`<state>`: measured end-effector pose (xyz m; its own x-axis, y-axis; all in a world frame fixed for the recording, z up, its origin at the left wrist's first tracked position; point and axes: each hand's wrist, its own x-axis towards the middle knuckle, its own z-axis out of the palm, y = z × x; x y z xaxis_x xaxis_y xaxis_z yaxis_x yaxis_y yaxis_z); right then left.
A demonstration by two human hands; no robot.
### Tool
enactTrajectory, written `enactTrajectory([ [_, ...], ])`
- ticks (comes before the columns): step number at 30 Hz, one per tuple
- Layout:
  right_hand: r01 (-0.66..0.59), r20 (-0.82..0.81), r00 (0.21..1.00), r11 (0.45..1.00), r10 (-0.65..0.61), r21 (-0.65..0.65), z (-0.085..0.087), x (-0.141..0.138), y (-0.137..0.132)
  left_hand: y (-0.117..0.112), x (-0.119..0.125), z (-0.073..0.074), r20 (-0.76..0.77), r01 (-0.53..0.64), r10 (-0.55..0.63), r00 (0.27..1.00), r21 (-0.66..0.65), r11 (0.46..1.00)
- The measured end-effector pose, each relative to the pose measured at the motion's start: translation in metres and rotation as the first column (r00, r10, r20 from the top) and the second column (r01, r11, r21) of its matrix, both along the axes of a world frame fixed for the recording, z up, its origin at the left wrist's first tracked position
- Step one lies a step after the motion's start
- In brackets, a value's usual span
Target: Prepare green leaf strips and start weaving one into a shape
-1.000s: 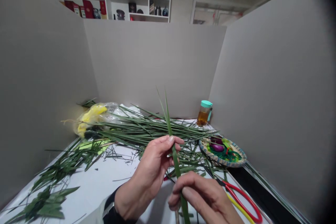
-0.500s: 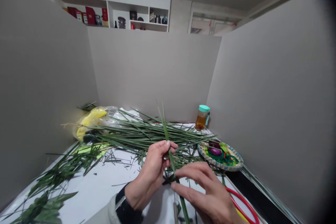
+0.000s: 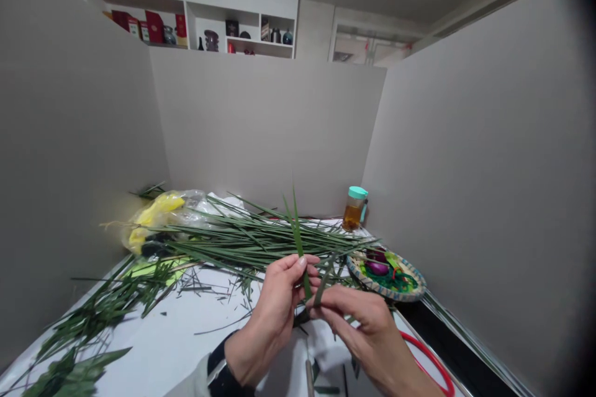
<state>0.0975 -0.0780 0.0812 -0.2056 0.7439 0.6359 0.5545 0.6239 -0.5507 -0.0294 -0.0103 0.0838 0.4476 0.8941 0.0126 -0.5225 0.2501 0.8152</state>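
Note:
My left hand (image 3: 274, 304) pinches a long green leaf strip (image 3: 298, 232) between thumb and fingers; its tip points up and away. My right hand (image 3: 361, 322) sits just to the right, fingers closed on a second strip end (image 3: 325, 279) that bends off the same leaf. Both hands hover over the white table (image 3: 177, 329), in front of a big pile of long green leaves (image 3: 242, 236).
A woven basket (image 3: 386, 273) with purple and green items stands at right, red-handled scissors (image 3: 431, 366) near it. An amber bottle with a teal cap (image 3: 354, 208) is at the back. A plastic bag with yellow contents (image 3: 158, 217) and leaf scraps (image 3: 88, 322) lie left.
My right hand rose from low on the leaf to beside my left hand and has folded or split a strip to the right. The upright leaf tip sits lower.

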Motion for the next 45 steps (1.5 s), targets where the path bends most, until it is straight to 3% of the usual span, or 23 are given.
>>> enactTrajectory([
  [2,0.042,-0.112,0.991,0.972,-0.069,-0.229,0.001,-0.003,0.001,-0.002,0.002,0.0,0.016,-0.012,0.012,1.0,-0.009,1.0],
  [4,0.019,-0.223,0.967,0.911,-0.12,-0.411,0.0,-0.004,0.002,-0.004,0.002,0.0,0.046,-0.036,0.037,0.998,-0.012,0.999],
  [7,-0.042,-0.326,0.932,0.847,-0.158,-0.53,-0.001,-0.006,0.003,-0.008,0.003,0.001,0.099,-0.08,0.081,0.992,-0.018,0.997],
  [10,-0.058,-0.361,0.914,0.821,-0.185,-0.568,0.0,-0.007,0.002,-0.013,0.003,0.004,0.124,-0.107,0.109,0.986,-0.026,0.994],
  [18,-0.015,-0.404,0.878,0.83,-0.255,-0.557,0.01,-0.013,-0.005,-0.028,0.008,0.006,0.041,-0.058,0.059,0.997,-0.038,0.998],
  [24,0.049,-0.394,0.892,0.915,-0.221,-0.401,0.012,-0.008,-0.009,-0.029,0.012,0.002,0.001,-0.051,0.051,0.999,-0.032,0.998],
  [34,0.117,-0.509,0.831,0.965,-0.225,-0.236,0.006,0.0,0.0,-0.033,0.018,-0.006,-0.082,-0.034,0.028,0.996,-0.063,0.997],
  [39,-0.036,-0.587,0.787,0.936,-0.189,-0.35,0.012,0.004,-0.001,-0.037,0.02,-0.005,-0.182,-0.011,0.023,0.983,0.065,0.998],
  [42,-0.175,-0.658,0.742,0.909,-0.131,-0.379,0.012,0.005,-0.001,-0.037,0.021,-0.008,-0.218,0.003,0.015,0.976,0.084,0.996],
  [45,-0.215,-0.701,0.703,0.902,-0.123,-0.374,0.008,0.007,0.0,-0.037,0.021,-0.013,-0.255,0.042,-0.02,0.967,0.082,0.996],
])
